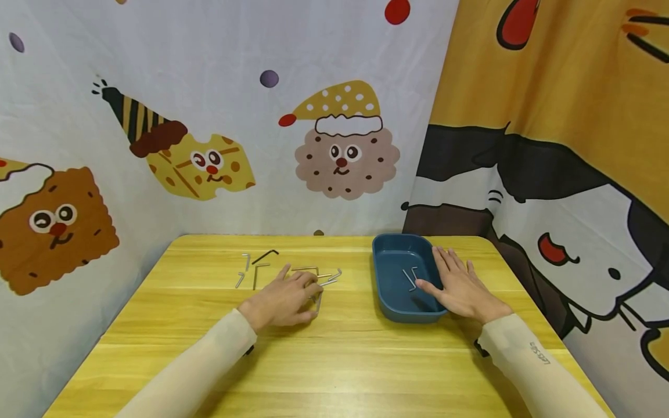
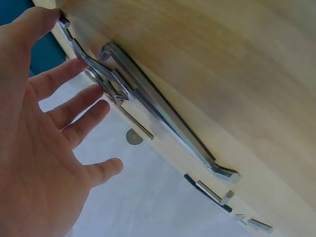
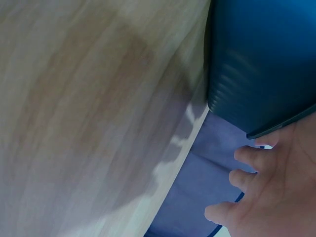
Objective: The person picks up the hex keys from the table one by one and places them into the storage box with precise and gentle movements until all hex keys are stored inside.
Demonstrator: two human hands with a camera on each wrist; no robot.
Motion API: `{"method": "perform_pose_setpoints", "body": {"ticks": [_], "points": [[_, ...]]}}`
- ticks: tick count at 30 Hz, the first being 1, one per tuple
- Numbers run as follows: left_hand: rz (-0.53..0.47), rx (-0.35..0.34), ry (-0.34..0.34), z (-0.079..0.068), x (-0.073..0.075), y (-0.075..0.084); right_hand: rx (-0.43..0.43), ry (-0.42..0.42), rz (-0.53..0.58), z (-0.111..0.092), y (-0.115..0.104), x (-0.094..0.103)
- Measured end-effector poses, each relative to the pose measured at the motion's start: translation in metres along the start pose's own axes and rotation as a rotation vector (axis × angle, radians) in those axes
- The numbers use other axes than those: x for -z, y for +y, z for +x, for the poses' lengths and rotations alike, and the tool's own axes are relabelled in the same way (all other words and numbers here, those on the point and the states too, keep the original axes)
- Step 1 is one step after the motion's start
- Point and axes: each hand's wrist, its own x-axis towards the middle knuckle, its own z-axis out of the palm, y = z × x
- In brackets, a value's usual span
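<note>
Reaching forward over hex keys (image 2: 160,106), left hand (image 1: 284,297) loosely spread; right hand (image 1: 465,288) spread beside blue bin (image 1: 412,317).

Indoor space, room type unclear, cartoon-printed hanging cloths (image 1: 225,104), wood-grain table (image 1: 355,354)

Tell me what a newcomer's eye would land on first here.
Probably the big cartoon curtains behind the table. Next, the blue tray right of centre, with two hex keys inside and the right hand against it. Left of it, the left hand is among loose keys.
</note>
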Motion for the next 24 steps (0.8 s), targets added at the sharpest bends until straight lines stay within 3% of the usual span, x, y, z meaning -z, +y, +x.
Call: {"method": "perform_pose_setpoints", "body": {"ticks": [7,13,24], "points": [[0.043,-0.009,-0.005,0.005,0.002,0.003,0.007,0.009,0.002,-0.001,0.0,0.001],[0.139,-0.002,0.002,0.009,0.002,0.007,0.003,0.013,0.005,-0.001,0.0,0.0],[0.293,-0.011,0.1,0.011,-0.001,0.015,0.005,0.017,-0.004,0.0,0.0,-0.001]]}}
